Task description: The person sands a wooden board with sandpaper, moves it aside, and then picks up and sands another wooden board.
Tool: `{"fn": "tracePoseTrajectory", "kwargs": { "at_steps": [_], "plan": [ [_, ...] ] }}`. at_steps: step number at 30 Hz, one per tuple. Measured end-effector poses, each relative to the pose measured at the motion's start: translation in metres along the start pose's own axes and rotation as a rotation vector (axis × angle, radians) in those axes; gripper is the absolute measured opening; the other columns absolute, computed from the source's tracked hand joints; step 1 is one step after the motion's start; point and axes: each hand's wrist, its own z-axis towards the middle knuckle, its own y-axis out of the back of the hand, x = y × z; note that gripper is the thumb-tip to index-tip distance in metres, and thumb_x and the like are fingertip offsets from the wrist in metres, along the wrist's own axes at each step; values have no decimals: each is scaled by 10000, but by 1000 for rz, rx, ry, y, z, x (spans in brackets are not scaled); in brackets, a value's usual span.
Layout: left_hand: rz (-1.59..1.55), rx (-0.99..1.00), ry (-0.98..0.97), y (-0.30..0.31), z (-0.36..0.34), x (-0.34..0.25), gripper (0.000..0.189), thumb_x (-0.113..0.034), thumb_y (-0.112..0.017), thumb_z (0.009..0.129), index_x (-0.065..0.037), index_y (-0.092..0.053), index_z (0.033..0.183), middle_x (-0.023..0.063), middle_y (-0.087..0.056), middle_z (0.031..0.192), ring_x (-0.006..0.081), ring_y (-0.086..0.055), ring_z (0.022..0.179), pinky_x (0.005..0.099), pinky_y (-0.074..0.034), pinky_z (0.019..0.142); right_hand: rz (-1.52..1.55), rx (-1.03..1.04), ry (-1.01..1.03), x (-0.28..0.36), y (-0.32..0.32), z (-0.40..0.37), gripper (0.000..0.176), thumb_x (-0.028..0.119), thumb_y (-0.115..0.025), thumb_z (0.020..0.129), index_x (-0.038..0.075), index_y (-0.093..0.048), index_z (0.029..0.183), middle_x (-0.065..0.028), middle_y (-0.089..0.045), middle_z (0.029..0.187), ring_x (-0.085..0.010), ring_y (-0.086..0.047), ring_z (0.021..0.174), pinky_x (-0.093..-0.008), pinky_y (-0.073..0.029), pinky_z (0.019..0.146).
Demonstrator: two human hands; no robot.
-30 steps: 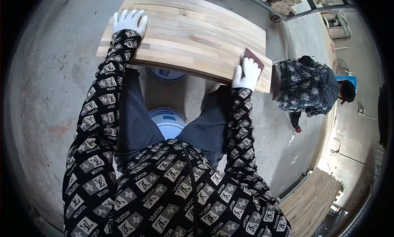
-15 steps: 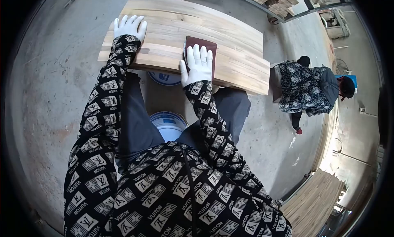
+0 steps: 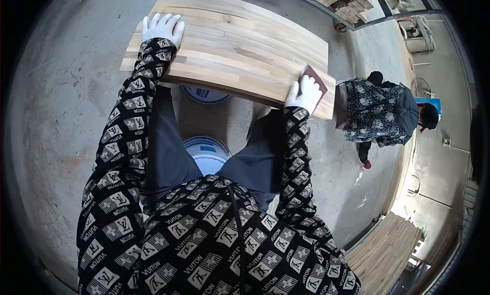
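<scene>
A wide wooden panel (image 3: 229, 44) of pale glued strips lies in front of my knees. My left hand (image 3: 163, 28), in a white glove, rests open on the panel's left end with its fingers spread. My right hand (image 3: 305, 94), also gloved in white, is near the panel's right front corner and slightly blurred. It holds a sheet of dark red-brown sandpaper (image 3: 316, 79) against the wood. Part of the sandpaper is covered by the fingers, so whether a block is inside it cannot be seen.
One bucket (image 3: 206, 151) stands between my legs, and another bucket (image 3: 204, 94) is partly under the panel. A co-worker (image 3: 383, 111) in a patterned top is to the right. Wooden boards (image 3: 385, 254) lie at lower right; a metal rack (image 3: 352, 4) holds stacked wood.
My right hand has slid right with the sandpaper, from the panel's front middle to near its right corner, and the sheet has turned. My left hand stays on the left end.
</scene>
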Motion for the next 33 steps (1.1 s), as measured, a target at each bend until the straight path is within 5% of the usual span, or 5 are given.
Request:
{"fn": "tracePoseTrajectory", "kwargs": {
  "at_steps": [8,16,20,29,33],
  "plan": [
    [-2,41,-1,3,2,0,398,-447,-463,981,-257,-614,1297,15,-591,1358,246,-459,1332,510,-205,1177,346,-19,365,145,-13,-18,530,306,-574,922,-2,-517,1350,-249,-491,1398,-444,-392,1344,-563,-192,1182],
    [-9,41,7,7,1,-3,403,-446,-456,984,-255,-609,1304,30,-581,1369,263,-453,1339,508,-202,1180,140,57,149,2,6,0,478,262,-579,917,6,-526,1318,-228,-510,1342,-423,-448,1229,-554,-287,1092],
    [-30,5,13,2,0,-2,437,-453,-428,980,-230,-634,1295,34,-611,1335,266,-460,1323,508,-181,1181,-79,-183,167,-45,-13,-3,427,241,-578,898,0,-554,1249,-219,-537,1234,-393,-484,1118,-506,-362,979],
    [-32,-1,2,1,1,0,441,-459,-428,979,-226,-640,1288,36,-610,1336,269,-457,1327,512,-173,1182,255,3,378,157,-11,-20,570,328,-581,914,-29,-494,1350,-261,-473,1403,-449,-371,1354,-563,-183,1184],
    [-64,-17,-2,-2,2,0,432,-453,-444,973,-220,-650,1273,39,-614,1328,275,-462,1321,515,-176,1181,358,12,427,143,-7,-17,517,292,-589,923,6,-526,1349,-226,-496,1406,-409,-394,1362,-531,-208,1194]
  ]
}}
